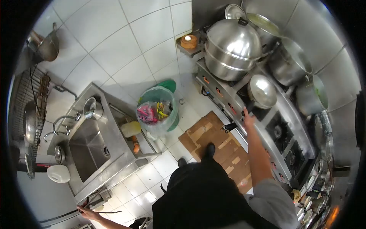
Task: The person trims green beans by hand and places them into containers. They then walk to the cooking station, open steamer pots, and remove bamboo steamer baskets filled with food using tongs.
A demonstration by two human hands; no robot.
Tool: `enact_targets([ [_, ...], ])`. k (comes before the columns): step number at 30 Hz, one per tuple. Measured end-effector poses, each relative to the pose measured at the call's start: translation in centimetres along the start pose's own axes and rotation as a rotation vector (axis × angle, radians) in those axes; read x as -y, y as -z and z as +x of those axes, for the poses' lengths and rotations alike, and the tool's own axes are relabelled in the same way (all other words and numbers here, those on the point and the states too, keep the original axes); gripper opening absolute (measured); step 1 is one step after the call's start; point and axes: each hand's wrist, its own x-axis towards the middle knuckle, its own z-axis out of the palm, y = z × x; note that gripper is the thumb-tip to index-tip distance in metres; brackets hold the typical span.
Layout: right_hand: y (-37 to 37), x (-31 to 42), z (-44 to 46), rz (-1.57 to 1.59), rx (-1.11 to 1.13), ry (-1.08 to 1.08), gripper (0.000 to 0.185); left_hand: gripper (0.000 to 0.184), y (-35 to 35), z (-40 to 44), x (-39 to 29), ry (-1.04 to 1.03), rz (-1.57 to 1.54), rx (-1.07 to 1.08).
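My right hand (248,117) is closed round the dark handle of a round metal pan (262,91) at the front of the stove (286,131). The pan sits on the stove, just in front of the large domed steamer pot (234,47). At the lower left, my left hand (87,212) is beside the near corner of the steel sink counter (82,192). Its fingers are bent around something dark and thin that I cannot make out. A thin dark strip extends to the right of this hand.
A lined bin (173,114) with colourful wrappers stands by the tiled wall. Flattened cardboard (213,133) covers the floor before the stove. Tall pots (289,63) line the stove's back. The sink basin (89,147) is at left, with a wire rack (32,103) beyond it.
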Motion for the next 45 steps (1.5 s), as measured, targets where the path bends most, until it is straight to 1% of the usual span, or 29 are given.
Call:
enact_targets([
  [2, -0.6, 0.6, 1.2, 0.031, -0.024, -0.049, 0.074, 0.053, -2.0, -1.6, -5.5, -0.050, -0.169, 0.096],
  [5, -0.7, -0.4, 3.2, 0.259, 0.198, -0.062, 0.056, 0.049, -6.3, -5.9, -14.2, -0.070, -0.182, 0.098],
  [6, -0.3, -0.2, 3.5, 0.273, 0.203, -0.057, 0.056, 0.048, -8.0, -7.3, -16.3, -0.128, -0.215, 0.180],
  [8, 1.6, -0.1, 3.0, 0.133, 0.359, -0.112, 0.082, 0.046, -12.3, -9.2, -18.8, -0.150, -0.324, 0.349],
  [10, 2.9, -0.7, 2.2, 0.125, 0.255, -0.157, 0.089, 0.044, -18.0, -13.9, -22.3, -0.139, -0.295, 0.494],
  [12, 4.1, -2.1, 2.8, -0.524, -0.202, 0.600, 0.089, 0.041, -23.6, -19.7, -26.1, -0.417, -0.233, 0.764],
  [14, 7.2, 4.3, -2.6, -0.250, 0.245, 0.600, 0.078, 0.034, -28.7, -27.9, -30.5, -0.363, -0.473, 1.119],
  [16, 8.4, 9.8, -8.0, 0.019, 0.820, 0.467, 0.070, 0.025, -31.8, -35.4, -34.2, -0.334, -0.400, 1.413],
  [17, 8.5, 12.6, -11.7, -0.083, 0.859, 0.657, 0.065, 0.021, -33.3, -39.2, -35.1, -0.076, -0.627, 1.647],
  [18, 8.3, 15.0, -14.5, -0.194, 0.886, 0.853, 0.060, 0.020, -34.7, -42.7, -36.1, -0.062, -0.677, 1.844],
  [19, 8.0, 16.3, -16.0, -0.256, 0.929, 0.908, 0.056, 0.020, -36.4, -45.8, -36.2, -0.230, -0.770, 1.996],
  [20, 7.8, 16.8, -16.7, -0.320, 0.969, 0.961, 0.052, 0.017, -36.4, -48.3, -38.0, -0.250, -0.760, 2.084],
  [21, 7.7, 16.4, -16.8, -0.316, 0.942, 0.968, 0.052, 0.017, -37.2, -50.8, -38.6, -0.042, -0.903, 2.210],
  [23, 7.1, 14.3, -16.5, 0.016, 0.800, 0.321, 0.039, 0.022, -39.2, -54.5, -40.4, 0.185, -1.104, 2.442],
  [24, 7.2, 11.7, -14.7, 0.122, 0.782, 0.451, 0.025, 0.022, -40.3, -55.2, -42.2, 0.070, -1.119, 2.426],
  [25, 8.3, 11.6, -14.7, 0.208, 0.697, 0.346, 0.019, 0.023, -41.7, -55.9, -44.3, -0.041, -1.133, 2.405],
  [26, 9.5, 11.9, -15.0, 0.294, 0.612, 0.239, 0.014, 0.023, -44.9, -55.9, -46.3, -0.493, -1.059, 2.243],
  [27, 11.2, 11.9, -14.7, 0.199, 0.522, 0.413, 0.013, 0.023, -49.1, -55.4, -48.2, -0.899, -0.964, 2.025],
  [28, 12.6, 11.3, -14.4, 0.176, 0.418, 0.451, 0.011, 0.024, -52.8, -55.0, -50.1, -1.004, -0.821, 1.871],
  [29, 14.1, 10.8, -14.0, 0.149, 0.310, 0.483, 0.009, 0.025, -57.9, -55.2, -51.7, -1.225, -0.653, 1.587],
  [31, 15.4, 10.0, -14.3, 0.299, 0.071, 0.365, 0.008, 0.031, -65.6, -54.4, -55.9, -1.603, -0.529, 1.255],
  [33, 15.6, 10.0, -15.3, 0.415, -0.161, 0.351, 0.010, 0.036, -71.7, -54.7, -58.6, -1.816, -0.328, 1.199],
  [34, 15.6, 9.7, -15.7, 0.433, -0.271, 0.364, 0.011, 0.041, -74.2, -55.0, -59.8, -1.927, -0.301, 1.224],
  [36, 13.7, 10.6, -16.3, 0.685, -0.384, 0.400, 0.018, 0.037, -77.5, -55.8, -60.8, -2.033, -0.282, 1.372],
  [37, 12.6, 11.2, -16.5, 0.650, -0.440, 0.426, 0.019, 0.037, -78.4, -56.4, -61.4, -2.029, -0.304, 1.390],
  [38, 11.6, 11.6, -16.7, 0.617, -0.492, 0.451, 0.021, 0.033, -79.1, -57.2, -61.9, -2.151, -0.160, 1.433],
  [39, 10.4, 12.4, -16.9, 0.613, -0.506, 0.446, 0.021, 0.029, -79.5, -57.6, -62.3, -2.274, -0.001, 1.465],
  [42, 7.0, 14.4, -17.1, 0.509, -0.380, 0.468, 0.022, 0.023, -81.0, -57.9, -62.7, -2.371, -0.113, 1.518],
  [45, 5.1, 16.3, -16.7, 0.415, -0.402, 0.479, 0.024, 0.026, -82.2, -55.6, -63.7, -2.267, -0.269, 1.688],
])
